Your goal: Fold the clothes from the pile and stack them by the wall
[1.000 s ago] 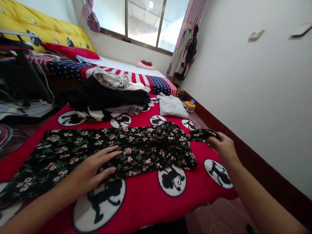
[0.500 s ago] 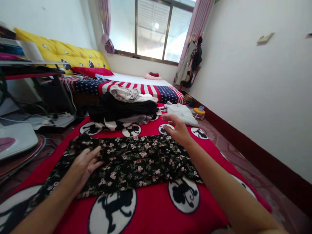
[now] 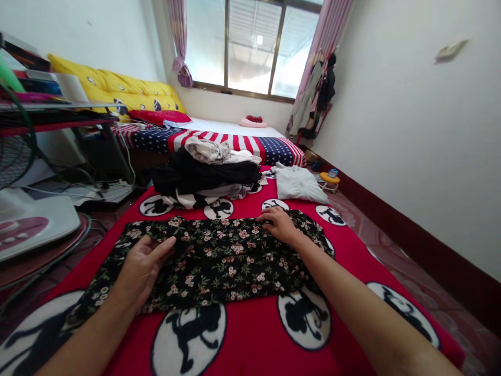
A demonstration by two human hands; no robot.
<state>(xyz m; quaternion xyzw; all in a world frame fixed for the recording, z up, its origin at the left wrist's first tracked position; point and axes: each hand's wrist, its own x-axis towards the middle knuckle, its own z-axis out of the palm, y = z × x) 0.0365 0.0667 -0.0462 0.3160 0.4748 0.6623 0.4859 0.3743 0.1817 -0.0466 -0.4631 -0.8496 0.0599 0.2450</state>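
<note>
A black garment with pink flowers and green leaves lies folded into a long strip across the red blanket; its exact kind does not show. At its left part my left hand is closed on the cloth, thumb on top and fingers curled into the fabric. Toward the right end, my right hand rests on the upper edge, open, with fingers apart and slightly bent. Loose cloth trails from the garment to the lower left, partly behind my left forearm.
The red blanket has monkey prints. Beyond the garment sit a clothes pile and a folded pale top. A bed stands under the window. At left are a desk and a white fan base.
My right hand has come down from above the garment onto its upper edge. My left hand's fingers have curled into the cloth. The view has shifted slightly left.
</note>
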